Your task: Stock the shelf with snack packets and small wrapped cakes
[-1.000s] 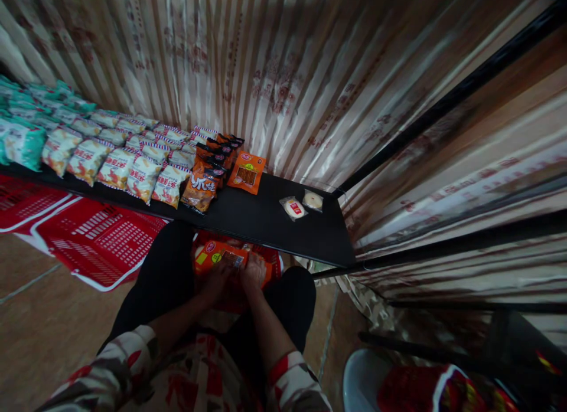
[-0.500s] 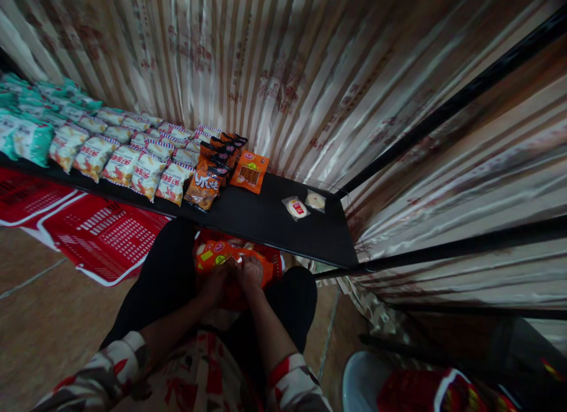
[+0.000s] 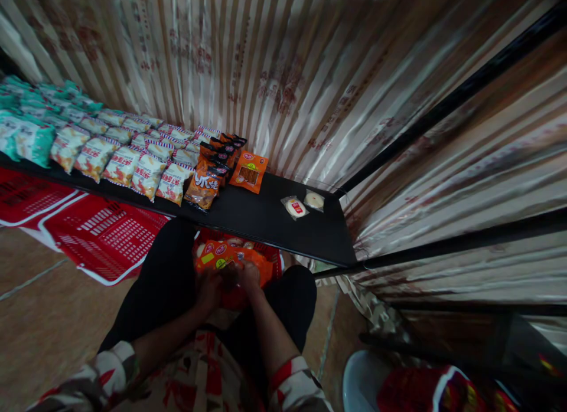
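My left hand (image 3: 209, 288) and my right hand (image 3: 249, 277) are together between my knees, fingers curled on orange snack packets (image 3: 221, 257) that lie in a red basket (image 3: 274, 260) below the shelf edge. The grip itself is dim and partly hidden. On the black shelf (image 3: 266, 223) above, one orange packet (image 3: 248, 171) lies flat beside a row of dark orange bags (image 3: 204, 187).
White-and-red snack bags (image 3: 144, 173) and teal bags (image 3: 26, 140) fill the shelf's left part. Two small round cakes in clear wrap (image 3: 296, 208) lie at its right end. Red baskets (image 3: 100, 238) sit on the floor at left. A striped curtain hangs behind. A pale bucket (image 3: 363, 379) stands at lower right.
My hands have shifted slightly lower over the orange packets in the basket. The view has barely moved.
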A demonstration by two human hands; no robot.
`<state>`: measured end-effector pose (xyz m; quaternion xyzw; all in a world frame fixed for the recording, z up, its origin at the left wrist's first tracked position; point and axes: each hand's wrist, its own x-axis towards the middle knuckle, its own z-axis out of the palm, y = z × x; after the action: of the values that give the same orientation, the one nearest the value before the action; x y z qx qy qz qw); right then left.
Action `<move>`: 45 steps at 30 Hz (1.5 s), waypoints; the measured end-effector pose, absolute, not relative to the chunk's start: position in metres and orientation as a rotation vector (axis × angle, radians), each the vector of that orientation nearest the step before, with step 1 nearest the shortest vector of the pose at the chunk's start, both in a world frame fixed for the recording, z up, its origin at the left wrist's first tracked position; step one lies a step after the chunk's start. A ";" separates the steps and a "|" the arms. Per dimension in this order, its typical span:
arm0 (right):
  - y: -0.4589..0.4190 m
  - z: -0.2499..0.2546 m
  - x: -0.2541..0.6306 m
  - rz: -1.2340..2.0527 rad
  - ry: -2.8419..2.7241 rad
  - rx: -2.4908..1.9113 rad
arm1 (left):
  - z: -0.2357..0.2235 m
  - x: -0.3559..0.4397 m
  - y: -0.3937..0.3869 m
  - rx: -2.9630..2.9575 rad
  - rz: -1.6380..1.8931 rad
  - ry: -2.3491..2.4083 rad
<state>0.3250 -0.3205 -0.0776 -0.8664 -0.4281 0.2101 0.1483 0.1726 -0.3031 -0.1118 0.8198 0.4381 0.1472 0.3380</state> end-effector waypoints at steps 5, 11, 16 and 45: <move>-0.318 -0.074 0.323 0.638 -1.243 -2.347 | -0.121 0.171 -0.303 2.069 0.637 1.343; -0.318 -0.076 0.316 0.746 -1.119 -2.023 | -0.125 0.168 -0.308 1.898 0.878 1.343; -0.320 -0.080 0.321 0.890 -0.988 -1.842 | -0.110 0.168 -0.310 1.696 0.867 1.281; -0.340 -0.037 0.324 1.278 -0.652 -1.245 | -0.048 0.171 -0.301 1.972 1.021 1.007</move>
<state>0.3241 -0.3397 -0.0372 -0.5330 -0.2793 0.5470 0.5819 0.1715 -0.3013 -0.0479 0.7592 0.3876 0.3932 0.3446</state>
